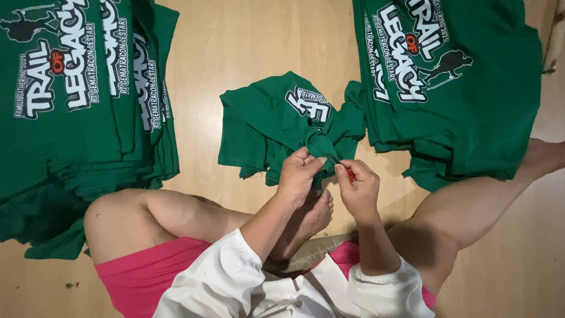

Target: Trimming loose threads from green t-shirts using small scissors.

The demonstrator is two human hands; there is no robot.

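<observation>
A crumpled green T-shirt (265, 126) with white print lies on the wooden floor in front of me. My left hand (299, 175) pinches a bunched fold of its fabric near the lower edge. My right hand (359, 188) holds a small red-handled tool (347, 172), its dark tip pointing at the pinched fabric. The tool is mostly hidden by my fingers. Both hands sit close together, just above my foot.
A stack of green printed shirts (82, 106) lies at the left and another stack (447, 88) at the upper right. My bare legs spread to both sides over the wooden floor (253, 41). I wear white sleeves and pink shorts.
</observation>
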